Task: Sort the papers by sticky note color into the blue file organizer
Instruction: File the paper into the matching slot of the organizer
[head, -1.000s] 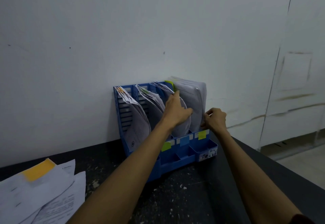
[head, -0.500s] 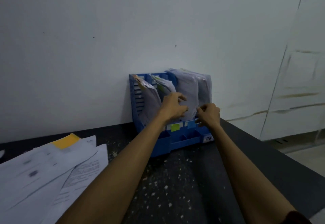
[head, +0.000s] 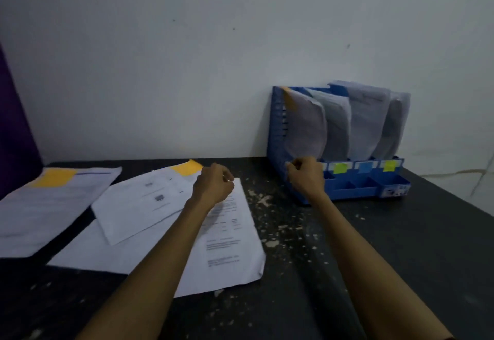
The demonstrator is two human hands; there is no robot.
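organizer: the blue plastic file organizer (head: 278,136) stands at the right of the table with its back against the wall. its long axis runs left to right along the wall, and its low front tray faces the person.
filed papers: four bundles of white filed papers (head: 369,126) stand on end in the slots, long axis upright, tops bowing over to the right. the leftmost bundle has an orange sticky note (head: 290,100) at its top corner.
slot labels: a green label (head: 340,168), a blue label (head: 364,166) and a yellow label (head: 389,166) sit on the front rail (the right hand covers the first slot's rail).
loose papers: a white paper pile (head: 40,211) lies flat at far left, topped by a wide orange note (head: 53,176). a slanted white sheet (head: 139,206) points its long axis from near left to far right, with a small orange note (head: 187,167) at its far corner. a large printed sheet (head: 230,259) lies partly under it.
left hand: the forearm reaches forward and the left hand (head: 213,187) is over the far edge of the loose sheets, back uppermost, fingers curled under. whether they grip paper cannot be told.
right hand: the right hand (head: 307,176) is at the organizer's front left corner, below the leftmost bundle, fingers curled in. blur hides whether they hold anything.
table: black, flecked with white (head: 361,246).
wall: plain white wall (head: 187,59).
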